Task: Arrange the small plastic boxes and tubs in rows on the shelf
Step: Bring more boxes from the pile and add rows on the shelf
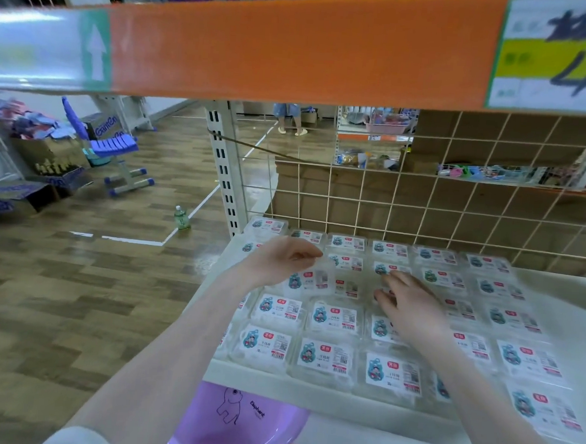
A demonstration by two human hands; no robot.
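Left grip [282, 259] pinches a clear box [310, 281] above the shelf [295, 388] rows; right grip [406, 306] rests flat, fingers straight.

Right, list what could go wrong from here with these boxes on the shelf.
1. The left hand holds a clear plastic box with a white printed label tilted above the rows; set down crooked, it could nudge neighbours out of line.
2. The front row of boxes sits at the white shelf's edge; the forearms reaching over might push one off, perhaps into the purple plastic basin below.
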